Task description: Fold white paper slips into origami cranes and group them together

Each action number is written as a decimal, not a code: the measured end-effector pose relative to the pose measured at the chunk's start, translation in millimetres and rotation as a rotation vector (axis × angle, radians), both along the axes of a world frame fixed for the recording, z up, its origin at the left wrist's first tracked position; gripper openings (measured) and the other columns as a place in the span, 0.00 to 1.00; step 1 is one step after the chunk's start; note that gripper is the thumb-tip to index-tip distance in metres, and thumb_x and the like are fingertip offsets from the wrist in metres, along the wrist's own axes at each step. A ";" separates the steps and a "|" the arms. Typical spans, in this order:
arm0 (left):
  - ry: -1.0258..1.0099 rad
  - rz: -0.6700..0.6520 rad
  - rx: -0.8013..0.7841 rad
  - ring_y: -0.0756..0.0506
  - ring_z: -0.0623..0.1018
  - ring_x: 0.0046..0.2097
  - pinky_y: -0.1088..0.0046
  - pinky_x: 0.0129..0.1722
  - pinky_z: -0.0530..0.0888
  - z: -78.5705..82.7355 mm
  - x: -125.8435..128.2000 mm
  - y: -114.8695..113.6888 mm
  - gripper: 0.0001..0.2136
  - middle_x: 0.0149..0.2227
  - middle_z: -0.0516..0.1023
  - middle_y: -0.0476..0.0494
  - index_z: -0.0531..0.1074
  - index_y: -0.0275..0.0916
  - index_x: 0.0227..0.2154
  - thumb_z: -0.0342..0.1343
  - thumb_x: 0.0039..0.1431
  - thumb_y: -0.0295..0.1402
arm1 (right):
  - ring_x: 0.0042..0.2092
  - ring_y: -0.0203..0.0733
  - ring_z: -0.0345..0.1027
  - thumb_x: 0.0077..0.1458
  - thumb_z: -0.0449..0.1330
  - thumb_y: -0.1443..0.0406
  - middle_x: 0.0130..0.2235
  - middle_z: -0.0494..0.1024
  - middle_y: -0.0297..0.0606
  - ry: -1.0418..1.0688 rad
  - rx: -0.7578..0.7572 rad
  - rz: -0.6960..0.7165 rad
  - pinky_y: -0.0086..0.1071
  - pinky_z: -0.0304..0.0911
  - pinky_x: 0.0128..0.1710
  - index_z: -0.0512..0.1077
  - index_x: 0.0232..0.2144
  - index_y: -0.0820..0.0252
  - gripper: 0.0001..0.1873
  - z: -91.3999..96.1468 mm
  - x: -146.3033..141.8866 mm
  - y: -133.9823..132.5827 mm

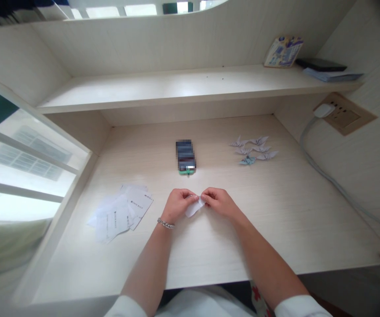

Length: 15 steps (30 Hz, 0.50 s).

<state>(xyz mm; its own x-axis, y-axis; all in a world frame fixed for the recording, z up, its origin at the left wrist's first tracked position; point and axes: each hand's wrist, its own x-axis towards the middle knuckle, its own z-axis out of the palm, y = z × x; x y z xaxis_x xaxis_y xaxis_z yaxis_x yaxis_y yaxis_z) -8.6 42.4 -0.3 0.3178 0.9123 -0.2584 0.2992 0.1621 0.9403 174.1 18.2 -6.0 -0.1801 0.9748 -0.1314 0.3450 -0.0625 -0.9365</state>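
Note:
Both of my hands meet over the middle of the pale wooden desk, pinching one small folded piece of white paper between them. My left hand, with a metal bracelet on its wrist, grips the paper's left side with closed fingers. My right hand pinches the right end. A phone lies flat just beyond my hands. Several folded paper cranes sit in a cluster to the far right. A loose pile of white paper slips lies to the left of my left hand.
A shelf runs across the back above the desk, with a colourful booklet and a dark flat item on papers at its right end. A wall socket with a plug and cable is on the right wall. A window is on the left.

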 end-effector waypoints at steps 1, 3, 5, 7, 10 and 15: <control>-0.006 0.011 0.001 0.48 0.72 0.26 0.76 0.23 0.65 -0.2 0.7 -0.2 0.13 0.24 0.77 0.43 0.77 0.33 0.26 0.60 0.45 0.41 | 0.25 0.36 0.64 0.52 0.55 0.61 0.22 0.72 0.32 -0.009 0.004 -0.012 0.27 0.57 0.26 0.72 0.26 0.60 0.09 -0.5 -1.1 -0.4; -0.044 0.062 -0.010 0.48 0.73 0.26 0.76 0.24 0.65 -0.6 1.9 -0.3 0.14 0.25 0.78 0.42 0.77 0.33 0.26 0.60 0.45 0.41 | 0.24 0.35 0.63 0.52 0.55 0.61 0.21 0.71 0.32 0.019 -0.024 -0.047 0.27 0.57 0.25 0.72 0.25 0.59 0.10 -2.3 -2.9 -0.6; -0.093 0.107 -0.031 0.48 0.73 0.26 0.76 0.24 0.65 -1.2 2.8 -0.1 0.14 0.26 0.78 0.42 0.77 0.33 0.27 0.60 0.45 0.42 | 0.23 0.35 0.63 0.52 0.55 0.60 0.21 0.71 0.32 0.082 -0.076 -0.069 0.28 0.57 0.25 0.71 0.25 0.60 0.10 -4.3 -4.3 -0.3; -0.122 0.128 -0.044 0.48 0.72 0.26 0.76 0.24 0.65 -2.0 3.4 -0.1 0.15 0.26 0.78 0.42 0.77 0.32 0.27 0.59 0.46 0.42 | 0.23 0.35 0.63 0.51 0.56 0.59 0.20 0.71 0.31 0.138 -0.116 -0.082 0.28 0.58 0.24 0.70 0.25 0.60 0.10 -5.6 -5.2 0.5; -0.133 0.129 -0.045 0.48 0.72 0.26 0.76 0.23 0.65 -3.4 3.8 0.5 0.16 0.26 0.77 0.43 0.76 0.32 0.27 0.58 0.47 0.44 | 0.22 0.35 0.62 0.50 0.57 0.58 0.19 0.70 0.31 0.186 -0.139 -0.095 0.28 0.58 0.24 0.70 0.24 0.60 0.11 -5.3 -5.8 1.7; -0.212 0.254 -0.037 0.49 0.72 0.26 0.76 0.25 0.67 -4.6 -0.7 5.5 0.17 0.25 0.76 0.44 0.75 0.33 0.26 0.57 0.49 0.46 | 0.22 0.35 0.62 0.49 0.58 0.57 0.19 0.70 0.31 0.214 -0.142 -0.136 0.28 0.57 0.23 0.70 0.24 0.60 0.12 -4.4 -4.2 2.5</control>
